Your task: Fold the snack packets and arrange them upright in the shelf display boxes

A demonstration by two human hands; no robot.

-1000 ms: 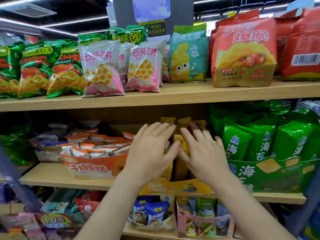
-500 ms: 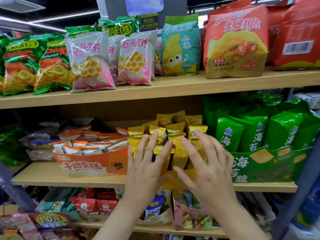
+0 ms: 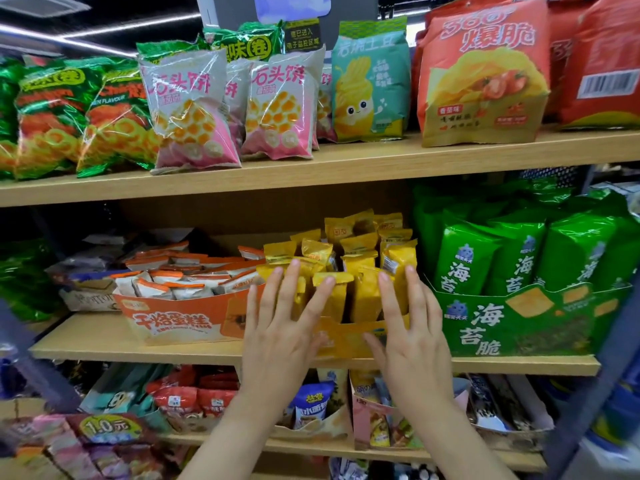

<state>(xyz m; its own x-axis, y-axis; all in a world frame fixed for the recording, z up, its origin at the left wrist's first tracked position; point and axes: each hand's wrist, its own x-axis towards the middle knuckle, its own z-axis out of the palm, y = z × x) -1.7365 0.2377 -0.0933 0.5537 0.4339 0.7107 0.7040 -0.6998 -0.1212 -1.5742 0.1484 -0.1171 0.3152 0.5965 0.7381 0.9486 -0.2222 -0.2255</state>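
Evidently the yellow box is close to done. The yellow snack packets (image 3: 360, 258) stand upright in rows inside the yellow display box (image 3: 346, 336), which sits on the middle shelf (image 3: 138, 344) between an orange display box (image 3: 180, 317) and a green seaweed box (image 3: 519, 323). The rows are slightly uneven, with some tops leaning, so a little squaring up looks to be what remains there.

Both hands are released and hold nothing. The left hand (image 3: 284, 337) has its fingers straight and spread, tips resting on the front packets at the left of the box. The right hand (image 3: 414, 344) does the same at the right, its thumb near the box's front wall. This reads as patting the packets into line.

More is left next door, by my judgement: the orange-and-white packets (image 3: 180, 275) lie flat and overlapping in the orange box, not upright. Whether they are folded is too small to tell.

The shelving is light wood. The upper shelf (image 3: 346, 168) carries pink bags (image 3: 194, 112), a teal bag (image 3: 370, 84), red-orange bags (image 3: 481, 74) and green bags (image 3: 69, 116). A lower shelf (image 3: 450, 455) holds further small boxes of mixed packets. Behind it all is a shop with a dark ceiling and strip lights (image 3: 104, 32).
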